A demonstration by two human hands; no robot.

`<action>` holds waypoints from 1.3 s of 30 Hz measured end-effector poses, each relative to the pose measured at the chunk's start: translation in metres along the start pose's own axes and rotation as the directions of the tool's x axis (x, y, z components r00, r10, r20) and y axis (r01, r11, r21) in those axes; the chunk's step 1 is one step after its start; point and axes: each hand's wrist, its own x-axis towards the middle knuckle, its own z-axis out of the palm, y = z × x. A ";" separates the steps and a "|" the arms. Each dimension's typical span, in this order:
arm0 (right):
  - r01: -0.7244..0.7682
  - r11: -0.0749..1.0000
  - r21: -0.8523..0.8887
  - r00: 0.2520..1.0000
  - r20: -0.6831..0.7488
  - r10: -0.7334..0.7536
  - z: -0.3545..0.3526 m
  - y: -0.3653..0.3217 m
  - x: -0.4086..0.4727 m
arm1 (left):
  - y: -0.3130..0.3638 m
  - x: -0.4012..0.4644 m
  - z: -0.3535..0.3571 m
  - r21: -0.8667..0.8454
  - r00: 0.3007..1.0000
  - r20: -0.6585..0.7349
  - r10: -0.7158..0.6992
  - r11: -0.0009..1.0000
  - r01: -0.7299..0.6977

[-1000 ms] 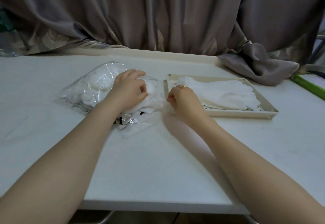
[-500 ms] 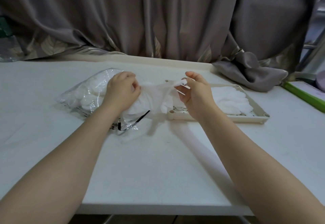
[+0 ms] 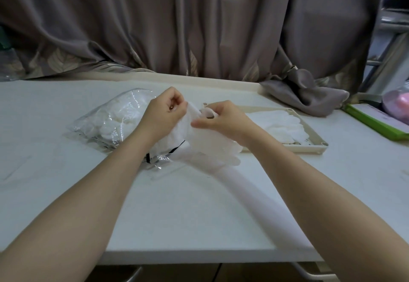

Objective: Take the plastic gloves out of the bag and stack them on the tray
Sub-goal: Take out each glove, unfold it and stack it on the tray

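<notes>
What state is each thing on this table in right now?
Bag: lying on the table, gloves inside.
Held glove: pinched by both hands, hanging down.
Tray: flat, gloves stacked in it.
Left hand: pinching the glove.
Right hand: pinching the glove.

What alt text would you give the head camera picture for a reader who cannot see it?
Two bare hands, left hand and right hand, pinch a thin white plastic glove above a white table. A clear bag of gloves lies left; a cream tray holding a glove stack lies right.
</notes>
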 end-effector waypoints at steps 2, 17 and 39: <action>0.033 0.999 -0.014 0.999 0.003 -0.033 0.000 0.002 0.001 | 0.000 -0.001 -0.005 0.033 0.999 0.036 0.011 0.999 -0.012; -0.089 0.812 0.577 0.996 0.058 0.068 -0.023 0.029 -0.004 | 0.008 0.001 -0.013 -0.642 0.953 0.198 -0.230 0.704 0.303; -0.078 0.713 0.696 0.930 0.309 -0.200 -0.094 0.038 -0.035 | 0.113 0.020 0.041 -0.478 0.891 0.407 -0.199 0.785 0.393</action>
